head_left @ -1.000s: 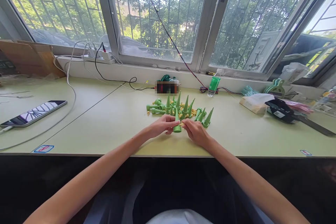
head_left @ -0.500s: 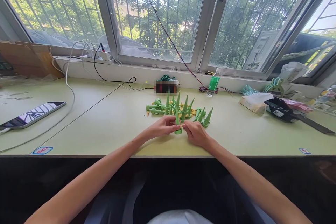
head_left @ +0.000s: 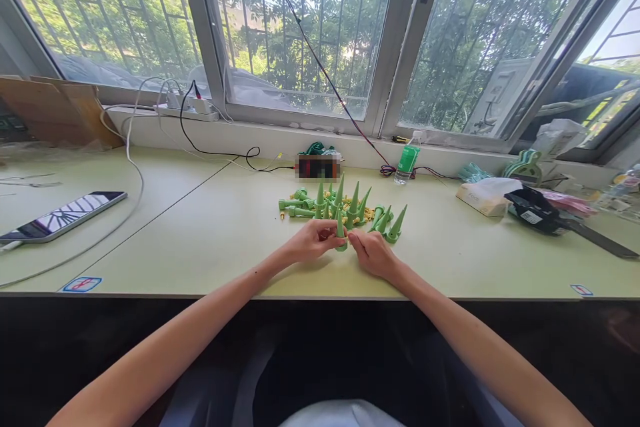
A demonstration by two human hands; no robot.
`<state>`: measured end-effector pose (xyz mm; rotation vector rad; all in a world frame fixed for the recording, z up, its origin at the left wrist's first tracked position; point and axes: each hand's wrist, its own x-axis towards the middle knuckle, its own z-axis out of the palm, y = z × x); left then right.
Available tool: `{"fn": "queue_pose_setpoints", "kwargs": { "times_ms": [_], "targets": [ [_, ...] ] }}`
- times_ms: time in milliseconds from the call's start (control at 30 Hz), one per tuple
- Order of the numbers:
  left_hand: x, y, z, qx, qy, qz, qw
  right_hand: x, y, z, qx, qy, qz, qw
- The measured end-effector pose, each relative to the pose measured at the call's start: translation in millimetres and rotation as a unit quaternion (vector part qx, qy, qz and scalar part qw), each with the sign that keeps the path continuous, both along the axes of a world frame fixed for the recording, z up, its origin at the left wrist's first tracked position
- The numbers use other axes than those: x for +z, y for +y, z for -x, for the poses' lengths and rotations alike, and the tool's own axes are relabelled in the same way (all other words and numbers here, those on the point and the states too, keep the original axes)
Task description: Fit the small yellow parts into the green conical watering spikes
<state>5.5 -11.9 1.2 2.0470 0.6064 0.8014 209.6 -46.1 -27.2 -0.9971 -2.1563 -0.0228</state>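
Note:
My left hand (head_left: pixel 320 240) grips a green plant watering spike (head_left: pixel 341 227) between thumb and fingers. The spike's tip points up and its wide round cap faces down, above the table. Close against its right side, my right hand (head_left: pixel 371 250) has thumb and forefinger pinched together. Whatever those fingers hold is too small and hidden to make out. Just beyond both hands is a cluster of more green spikes (head_left: pixel 354 203), several upright and others lying on their sides. Small yellow fittings (head_left: pixel 369 213) are scattered among them.
A phone (head_left: pixel 63 217) on a white cable lies at left. Behind the spikes sit a blurred dark box (head_left: pixel 317 167) and a green-labelled bottle (head_left: pixel 408 159). A tissue box (head_left: pixel 487 197) and a black-handled tool (head_left: pixel 575 223) lie at right. The table's front edge (head_left: pixel 325 297) runs below my forearms.
The held spike has risen slightly and turned a little in my left fingers. My right hand stays pinched beside it, almost unmoved.

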Motion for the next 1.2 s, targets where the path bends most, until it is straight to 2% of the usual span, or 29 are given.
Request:
{"fn": "queue_pose_setpoints", "kwargs": {
  "times_ms": [233, 433, 633, 800, 933, 1200],
  "targets": [
    [10.4, -4.2, -0.7, -0.022, -0.030, 0.107, 0.994, 3.8, -2.5, 3.2, 0.008, 0.030, 0.022, 0.999],
    [7.2, 1.2, 1.1, -0.047, -0.079, 0.219, 0.971, 5.6, -6.3, 2.0, 0.048, 0.063, 0.046, 0.996],
    [4.9, 3.6, 2.5, -0.057, -0.083, 0.277, 0.956, 4.1, -3.6, -0.9, 0.062, 0.042, 0.009, 0.997],
    [5.8, 2.8, 3.7, -0.067, -0.069, 0.294, 0.951, 2.9, -1.1, -2.2, 0.064, 0.016, -0.036, 0.997],
    [7.0, 1.6, 4.1, -0.075, -0.063, 0.290, 0.952, 1.6, -0.4, -2.6, 0.068, 0.011, -0.044, 0.997],
    [9.4, -1.8, 3.0, -0.082, -0.020, 0.199, 0.976, 1.4, -0.9, -0.8, 0.055, 0.007, -0.040, 0.998]
  ]
}}
